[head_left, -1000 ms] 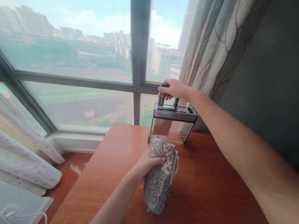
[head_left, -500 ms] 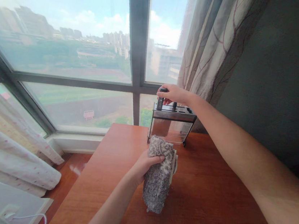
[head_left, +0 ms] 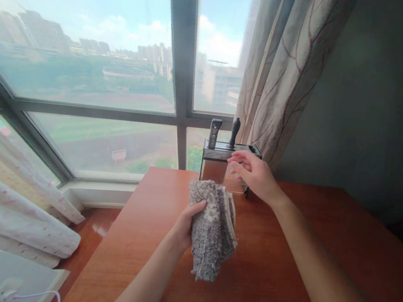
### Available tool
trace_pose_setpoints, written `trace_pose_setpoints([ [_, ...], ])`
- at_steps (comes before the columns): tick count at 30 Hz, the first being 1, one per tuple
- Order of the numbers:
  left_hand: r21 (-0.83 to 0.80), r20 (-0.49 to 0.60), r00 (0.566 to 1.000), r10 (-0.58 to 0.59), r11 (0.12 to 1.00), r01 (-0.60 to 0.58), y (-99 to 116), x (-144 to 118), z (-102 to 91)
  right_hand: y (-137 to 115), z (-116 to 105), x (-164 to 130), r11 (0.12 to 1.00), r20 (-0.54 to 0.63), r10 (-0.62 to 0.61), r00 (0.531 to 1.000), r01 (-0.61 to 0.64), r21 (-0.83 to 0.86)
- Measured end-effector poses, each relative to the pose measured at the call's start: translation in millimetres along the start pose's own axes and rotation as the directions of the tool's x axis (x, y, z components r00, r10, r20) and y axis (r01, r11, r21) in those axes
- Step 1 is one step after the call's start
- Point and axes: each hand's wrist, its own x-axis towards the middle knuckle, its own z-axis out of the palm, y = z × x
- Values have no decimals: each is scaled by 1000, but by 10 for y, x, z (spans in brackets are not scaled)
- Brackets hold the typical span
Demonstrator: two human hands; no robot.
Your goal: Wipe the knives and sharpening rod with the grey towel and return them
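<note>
Clamping a gray towel (head_left: pixel 212 238) in left hand (head_left: pixel 186 221); empty right hand (head_left: pixel 255 174) is hovering half-open by far knife block (head_left: pixel 217 156), grabbing probably needs closing.

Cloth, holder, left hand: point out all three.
Cloth (head_left: pixel 211 235), head view: middle of its shaggy grey front.
Holder (head_left: pixel 219 156), head view: front of its top bar.
Left hand (head_left: pixel 185 224), head view: back of the hand, below the thumb.
</note>
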Motion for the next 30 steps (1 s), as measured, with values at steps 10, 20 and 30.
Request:
trace_pose_setpoints([
  [10,-82,-54,990,128,988,-133,-79,111,29,578,834,-1204,764,237,317,918,-395,511],
  [20,-178,-41,999,-20,984,13,-408,62,84,674,874,-1163,917,-218,365,905,-309,251],
  [30,-213,-102,994,-32,977,10,-382,95,46,560,340,-806,985,-151,146,978,-159,-72],
])
